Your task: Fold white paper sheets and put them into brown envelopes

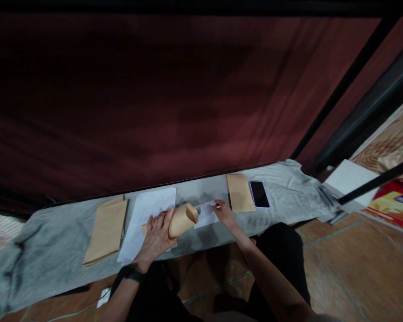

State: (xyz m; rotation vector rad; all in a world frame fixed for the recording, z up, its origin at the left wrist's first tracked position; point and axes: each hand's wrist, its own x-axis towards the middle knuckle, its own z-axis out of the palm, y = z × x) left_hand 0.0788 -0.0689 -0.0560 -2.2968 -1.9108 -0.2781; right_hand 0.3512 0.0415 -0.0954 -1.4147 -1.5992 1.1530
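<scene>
- Two hands are on the work: your left hand (156,237) is wrapped around a brown envelope (183,219), held bowed so that its mouth gapes toward your right.
- Your right hand (224,213) rests its fingertips on a folded white slip (205,214) lying on the grey cloth (53,241) just beside that open mouth. Whether you are pinching the slip or only pressing on it cannot be made out.
- Judged from how things lie, the slip is not yet inside the envelope, so this filling is barely begun.
- One flat envelope (240,192) lies apart on your right, touching the phone (259,194). It may be a finished one, though nothing shows whether it is filled.
- Left of your left hand sits a stack of envelopes (106,230) and, partly under that hand, loose white sheets (147,210). Both look untouched, so most of the work seems to remain.
</scene>
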